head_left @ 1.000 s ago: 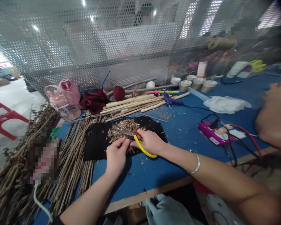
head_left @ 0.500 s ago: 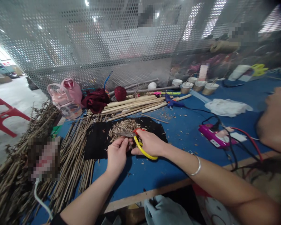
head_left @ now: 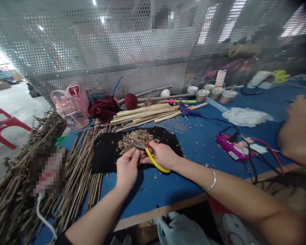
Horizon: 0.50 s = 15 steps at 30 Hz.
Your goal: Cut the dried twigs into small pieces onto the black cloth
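Here we are at the blue table (head_left: 155,190), and the right hand (head_left: 164,154) has the scissors (head_left: 151,157), fingers curled round the yellow handle, blades aimed at ten o'clock over the heap of clippings (head_left: 139,136) on the black cloth (head_left: 102,153)! The left hand (head_left: 127,166) sits at seven o'clock from the pivot, fingers pinched narrow on what looks like a small stem piece (head_left: 142,157), just below the blades. I'd call this the snipping step, close work, and any next cut would call for a steady left pinch, fingertips clear of the edges. Over toward nine o'clock, thin brown stalks (head_left: 76,166); pale sticks (head_left: 142,114) up at twelve, glue gun (head_left: 190,110) at two.

Now, what's hard to see? The piece is mostly masked by fingers, so its length is anyone's guess; the right hand covers part of the handle, and whether the blades touch anything, I can't tell. Out at three o'clock another person's hand (head_left: 299,132) is blurred and cut off, and beyond the stalks a pixelated object (head_left: 47,173) gives nothing away
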Each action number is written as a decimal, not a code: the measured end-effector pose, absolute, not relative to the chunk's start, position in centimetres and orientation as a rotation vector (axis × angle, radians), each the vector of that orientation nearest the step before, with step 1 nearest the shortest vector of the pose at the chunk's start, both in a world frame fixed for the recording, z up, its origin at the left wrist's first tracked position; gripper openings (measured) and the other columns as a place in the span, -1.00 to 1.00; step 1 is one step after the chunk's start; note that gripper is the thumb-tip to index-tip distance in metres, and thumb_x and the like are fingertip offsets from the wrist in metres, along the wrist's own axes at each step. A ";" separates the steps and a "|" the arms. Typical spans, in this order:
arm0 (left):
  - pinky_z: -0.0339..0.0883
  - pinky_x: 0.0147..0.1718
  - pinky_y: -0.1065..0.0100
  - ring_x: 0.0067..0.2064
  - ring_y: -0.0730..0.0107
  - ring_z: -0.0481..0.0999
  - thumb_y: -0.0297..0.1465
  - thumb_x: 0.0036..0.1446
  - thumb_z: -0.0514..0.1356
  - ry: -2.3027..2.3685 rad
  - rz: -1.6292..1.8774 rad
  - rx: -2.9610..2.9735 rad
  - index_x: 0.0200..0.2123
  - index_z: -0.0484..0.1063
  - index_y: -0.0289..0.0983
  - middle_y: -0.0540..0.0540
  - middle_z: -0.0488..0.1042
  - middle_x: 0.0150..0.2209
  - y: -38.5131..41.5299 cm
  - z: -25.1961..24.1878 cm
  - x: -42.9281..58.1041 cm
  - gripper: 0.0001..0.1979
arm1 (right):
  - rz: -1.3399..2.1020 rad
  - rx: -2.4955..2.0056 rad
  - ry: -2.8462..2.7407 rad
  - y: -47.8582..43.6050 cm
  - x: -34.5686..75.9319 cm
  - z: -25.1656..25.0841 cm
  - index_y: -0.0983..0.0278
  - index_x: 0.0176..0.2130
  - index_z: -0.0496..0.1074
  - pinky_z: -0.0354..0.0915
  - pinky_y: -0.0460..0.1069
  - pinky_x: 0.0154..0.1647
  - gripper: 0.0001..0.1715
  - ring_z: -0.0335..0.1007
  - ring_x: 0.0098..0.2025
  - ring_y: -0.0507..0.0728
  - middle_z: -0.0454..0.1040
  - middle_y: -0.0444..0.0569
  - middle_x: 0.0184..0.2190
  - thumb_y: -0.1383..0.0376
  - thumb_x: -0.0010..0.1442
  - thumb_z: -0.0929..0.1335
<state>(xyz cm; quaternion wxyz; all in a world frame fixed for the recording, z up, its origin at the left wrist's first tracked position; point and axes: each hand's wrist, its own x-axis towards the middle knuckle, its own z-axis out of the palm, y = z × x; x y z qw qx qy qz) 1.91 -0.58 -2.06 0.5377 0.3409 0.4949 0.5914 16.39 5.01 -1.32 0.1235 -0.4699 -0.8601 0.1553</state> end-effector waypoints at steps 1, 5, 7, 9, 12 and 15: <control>0.33 -0.41 0.44 -0.44 0.48 0.43 -0.22 -0.08 0.25 1.197 1.406 0.795 -0.37 0.49 -0.35 -0.10 0.51 -0.41 -0.6 -2.0 1.9 -0.70 | 0.440 -1.384 -2.515 5.1 16.4 -1.3 0.25 -0.32 0.23 -0.01 -0.10 -0.52 -0.37 0.36 -0.46 0.09 0.43 -0.05 -0.47 -0.23 -0.08 0.27; 0.32 -0.45 0.48 -0.46 0.53 0.42 -0.22 -0.13 0.27 1.253 1.407 0.780 -0.37 0.50 -0.35 -0.09 0.52 -0.41 -0.4 -1.7 1.8 -0.68 | 0.422 -1.411 -2.519 5.3 16.5 -1.3 0.25 -0.34 0.25 -0.03 -0.10 -0.53 -0.42 0.35 -0.48 0.07 0.42 -0.06 -0.50 -0.20 0.00 0.23; 0.32 -0.45 0.49 -0.47 0.53 0.42 -0.23 -0.14 0.28 1.266 1.416 0.788 -0.36 0.50 -0.36 -0.09 0.52 -0.41 -0.4 -1.7 1.7 -0.68 | 0.426 -1.412 -2.517 5.3 16.4 -1.3 0.25 -0.36 0.26 -0.04 -0.10 -0.54 -0.43 0.35 -0.48 0.07 0.42 -0.06 -0.51 -0.19 0.03 0.21; 0.32 -0.44 0.48 -0.46 0.52 0.43 -0.24 -0.16 0.29 1.266 1.428 0.777 -0.36 0.49 -0.36 -0.09 0.52 -0.41 -0.3 -1.6 1.7 -0.68 | 0.420 -1.405 -2.525 5.3 16.5 -1.1 0.25 -0.37 0.26 -0.04 -0.10 -0.54 -0.44 0.35 -0.48 0.08 0.43 -0.06 -0.51 -0.19 0.05 0.19; 0.33 -0.43 0.46 -0.46 0.52 0.43 -0.27 -0.19 0.31 1.278 1.457 0.743 -0.34 0.46 -0.37 -0.07 0.50 -0.44 -0.2 -1.6 1.6 -0.66 | 0.364 -1.403 -2.538 5.2 16.6 -0.6 0.24 -0.34 0.25 0.00 -0.08 -0.50 -0.41 0.37 -0.44 0.11 0.44 -0.06 -0.47 -0.22 0.00 0.22; 0.31 -0.48 0.47 -0.51 0.54 0.39 -0.27 -0.21 0.32 1.328 1.489 0.765 -0.39 0.43 -0.38 -0.03 0.46 -0.51 -0.2 -1.5 1.6 -0.68 | 0.334 -1.404 -2.551 5.0 16.7 -0.2 0.26 -0.25 0.23 0.07 -0.06 -0.44 -0.28 0.39 -0.37 0.17 0.44 -0.01 -0.38 -0.25 -0.14 0.29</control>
